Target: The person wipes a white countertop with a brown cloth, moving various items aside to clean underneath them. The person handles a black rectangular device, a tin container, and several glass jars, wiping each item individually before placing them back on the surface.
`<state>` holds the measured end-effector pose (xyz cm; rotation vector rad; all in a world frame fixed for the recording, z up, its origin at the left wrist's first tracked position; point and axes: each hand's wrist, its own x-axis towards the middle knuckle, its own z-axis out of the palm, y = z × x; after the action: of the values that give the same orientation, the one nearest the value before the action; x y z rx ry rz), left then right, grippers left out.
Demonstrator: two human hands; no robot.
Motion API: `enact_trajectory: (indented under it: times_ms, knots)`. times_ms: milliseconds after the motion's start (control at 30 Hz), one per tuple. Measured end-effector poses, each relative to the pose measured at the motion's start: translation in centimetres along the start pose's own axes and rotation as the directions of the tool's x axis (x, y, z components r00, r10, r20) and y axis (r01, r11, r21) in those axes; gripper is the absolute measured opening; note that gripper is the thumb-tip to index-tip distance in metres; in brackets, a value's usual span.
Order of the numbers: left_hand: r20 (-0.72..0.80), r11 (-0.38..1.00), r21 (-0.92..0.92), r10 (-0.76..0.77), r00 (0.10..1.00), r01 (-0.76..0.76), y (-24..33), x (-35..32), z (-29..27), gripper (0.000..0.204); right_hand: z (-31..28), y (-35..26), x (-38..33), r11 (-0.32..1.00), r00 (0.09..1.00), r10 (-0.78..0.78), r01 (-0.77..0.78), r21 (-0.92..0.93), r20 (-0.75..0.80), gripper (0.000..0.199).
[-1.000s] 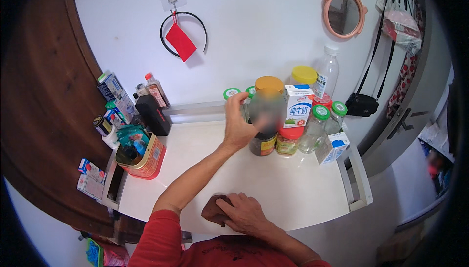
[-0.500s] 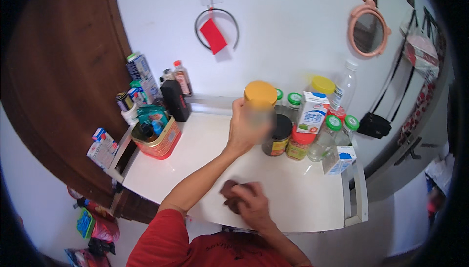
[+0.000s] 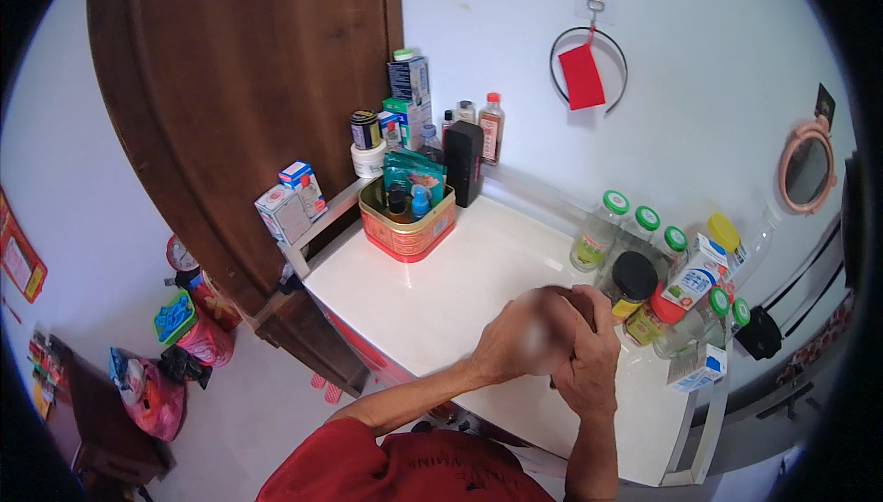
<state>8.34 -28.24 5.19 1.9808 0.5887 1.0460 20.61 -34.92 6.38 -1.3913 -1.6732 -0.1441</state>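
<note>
My left hand [image 3: 522, 344] and my right hand [image 3: 589, 355] meet over the white table [image 3: 441, 300], near its front right part. The left hand's fingers curl around a pale, blurred object that I cannot make out. My right hand presses against it from the right, and what it holds is hidden. Just right of the hands stands a black-lidded jar [image 3: 633, 279] among green-lidded bottles [image 3: 602, 226], a yellow-lidded bottle [image 3: 724, 231] and a white and blue carton [image 3: 694, 274].
A red tin [image 3: 409, 226] with small bottles sits at the table's back left, beside a black box [image 3: 463, 162] and more bottles. A brown door [image 3: 239, 88] is on the left. A round pink mirror [image 3: 808, 171] hangs on the wall. Bags [image 3: 147, 392] lie on the floor.
The view has swung left. My left hand, which was lifting a yellow-lidded jar by the bottles, has come down to meet my right hand at the front of the table.
</note>
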Motion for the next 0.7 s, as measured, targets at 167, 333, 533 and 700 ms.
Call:
enact_trajectory:
  times_ms: [167, 333, 533, 700]
  knots:
    - [-0.068, 0.939, 0.292, 0.208, 0.976, -0.180, -9.6, -2.6, 2.3, 0.073, 1.7, 1.3, 3.0, 0.974, 0.951, 0.228, -0.219, -0.065, 0.207, 0.020]
    - [-0.052, 0.862, 0.460, 0.264, 0.963, -0.212, -9.3, -2.4, 1.8, 0.076, 3.5, 5.0, 3.4, 0.929, 0.933, 0.310, -0.338, 0.153, 0.181, 0.015]
    - [-0.190, 0.919, 0.337, 0.278, 0.942, -0.203, -9.8, -2.2, 1.7, 0.064, 3.2, -2.6, 0.7, 0.939, 0.966, -0.216, 0.244, -0.241, 0.140, 0.019]
    - [-0.185, 0.917, 0.244, 0.364, 0.913, -0.316, -9.1, -2.0, 1.0, 0.053, 4.0, -1.2, -0.2, 0.975, 0.985, -0.171, 0.169, -0.143, 0.000, 0.025]
